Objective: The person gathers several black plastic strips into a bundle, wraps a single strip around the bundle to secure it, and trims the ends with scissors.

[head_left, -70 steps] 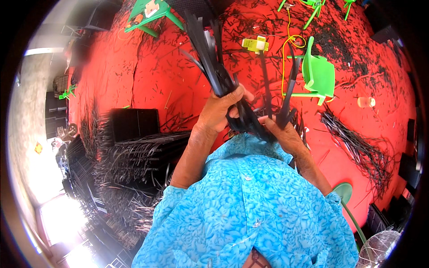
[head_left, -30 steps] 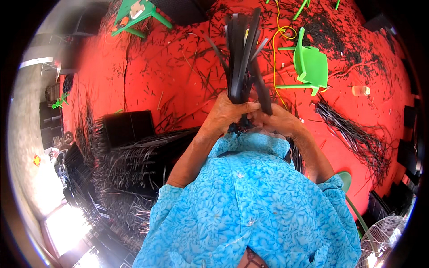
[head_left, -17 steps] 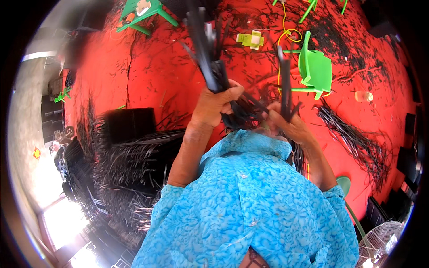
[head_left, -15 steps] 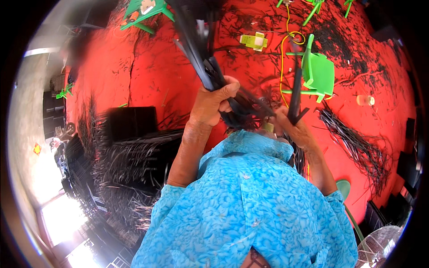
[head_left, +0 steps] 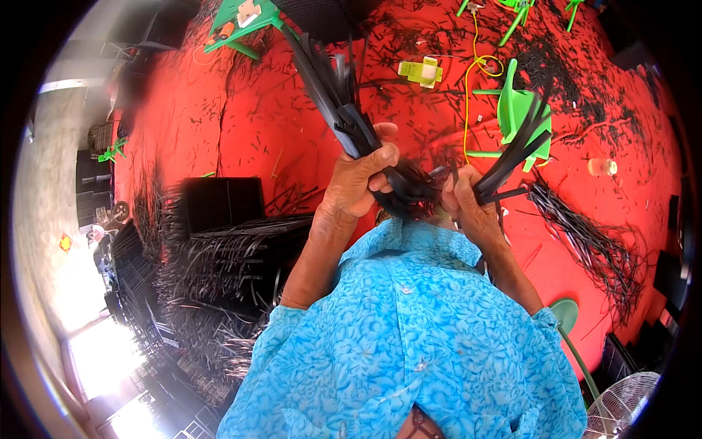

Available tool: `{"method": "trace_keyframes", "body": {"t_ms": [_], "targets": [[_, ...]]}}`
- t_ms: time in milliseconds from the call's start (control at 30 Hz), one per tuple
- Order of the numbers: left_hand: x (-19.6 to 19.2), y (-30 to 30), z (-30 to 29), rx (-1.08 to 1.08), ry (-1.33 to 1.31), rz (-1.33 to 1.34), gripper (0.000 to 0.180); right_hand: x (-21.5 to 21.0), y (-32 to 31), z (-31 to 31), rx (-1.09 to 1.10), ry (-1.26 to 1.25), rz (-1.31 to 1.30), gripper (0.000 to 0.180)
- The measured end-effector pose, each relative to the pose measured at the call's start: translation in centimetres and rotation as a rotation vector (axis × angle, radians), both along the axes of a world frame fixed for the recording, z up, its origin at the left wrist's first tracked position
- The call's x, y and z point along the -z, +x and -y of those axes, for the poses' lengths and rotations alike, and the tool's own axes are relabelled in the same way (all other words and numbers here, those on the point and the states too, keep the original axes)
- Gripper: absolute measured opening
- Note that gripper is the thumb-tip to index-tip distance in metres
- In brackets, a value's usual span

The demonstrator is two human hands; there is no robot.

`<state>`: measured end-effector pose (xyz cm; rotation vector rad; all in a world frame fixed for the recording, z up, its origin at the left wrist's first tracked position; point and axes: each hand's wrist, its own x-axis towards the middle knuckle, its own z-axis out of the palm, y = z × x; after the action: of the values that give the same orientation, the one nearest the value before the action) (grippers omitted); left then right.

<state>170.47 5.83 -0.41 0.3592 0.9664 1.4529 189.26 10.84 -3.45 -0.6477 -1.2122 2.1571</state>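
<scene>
My left hand [head_left: 360, 181] grips a thick bundle of long black strips [head_left: 330, 86] that fans upward and to the left. A smaller bunch of black strips [head_left: 516, 150] is held in my right hand [head_left: 466, 208] and points up and to the right. Both hands sit close together above the collar of my blue patterned shirt [head_left: 409, 336]. Where the two bunches meet between the hands, dark strips [head_left: 413, 194] are tangled and I cannot tell how they join.
A red floor [head_left: 241, 132] is littered with black strip offcuts. A green plastic chair [head_left: 516, 113] lies ahead right, another green frame [head_left: 238, 22] far left. Stacks of black woven panels [head_left: 227, 249] stand at my left. A loose pile of strips [head_left: 585, 241] lies right; a fan [head_left: 629, 402] lower right.
The single bundle held upright in both hands has been split: my left hand swung the large bunch left, my right hand drew a smaller bunch off to the right.
</scene>
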Motion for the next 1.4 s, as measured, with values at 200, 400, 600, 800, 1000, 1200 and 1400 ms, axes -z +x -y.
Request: {"method": "trace_keyframes", "body": {"t_ms": [200,400,600,800,1000,1200,1400], "targets": [[-0.4,0.5,0.3,0.102,-0.036,-0.043,0.028,-0.8,-0.8,0.1,-0.144,0.024,0.149,0.024],[0.3,0.6,0.0,0.147,0.032,-0.084,0.017,-0.6,-1.0,-0.7,-0.266,-0.039,0.244,0.025],[-0.5,-0.2,-0.3,0.052,0.106,-0.13,0.01,1.9,-1.5,-1.4,0.156,0.364,0.235,0.022],[-0.8,0.4,-0.6,0.03,0.021,-0.1,0.012,0.4,-2.0,-1.2,0.009,0.192,0.458,0.019],[-1.4,1.9,-1.3,0.076,-0.05,-0.171,0.02,2.4,-2.2,-1.0,0.049,0.638,0.42,0.022],[-0.3,1.4,-0.9,0.005,-0.058,-0.167,0.009,2.8,-2.2,-1.4,-0.003,0.608,0.373,0.018],[-0.3,1.4,-0.7,0.103,-0.106,-0.245,0.01,3.4,-2.2,-1.6,-0.079,0.421,0.354,0.019]]}}
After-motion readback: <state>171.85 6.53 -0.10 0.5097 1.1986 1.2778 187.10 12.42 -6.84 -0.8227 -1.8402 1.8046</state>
